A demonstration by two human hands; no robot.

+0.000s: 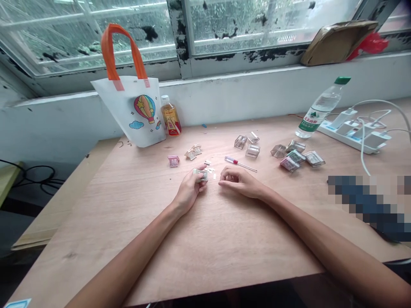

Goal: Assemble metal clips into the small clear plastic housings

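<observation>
My left hand (189,188) is closed around a small, pale green, see-through pencil sharpener part (201,175), thumb on top. Just right of it, my right hand (238,181) rests low over the table, its fingers curled and the thumb near the index fingertip; whatever may be between them is too small to make out. Between the hands lie several small metal sharpener blades (210,170). Behind the right hand is a screwdriver (240,164) with a clear and red handle. Beyond the left hand sit a pink sharpener part (173,161) and a pair of beige ones (193,151).
Clear sharpener covers (252,150) stand at the back, with assembled-looking sharpeners (294,156) farther right. A water bottle (318,109) and a power strip (353,136) are at right back. A white bag (131,111) and a drink bottle (171,117) stand at left back.
</observation>
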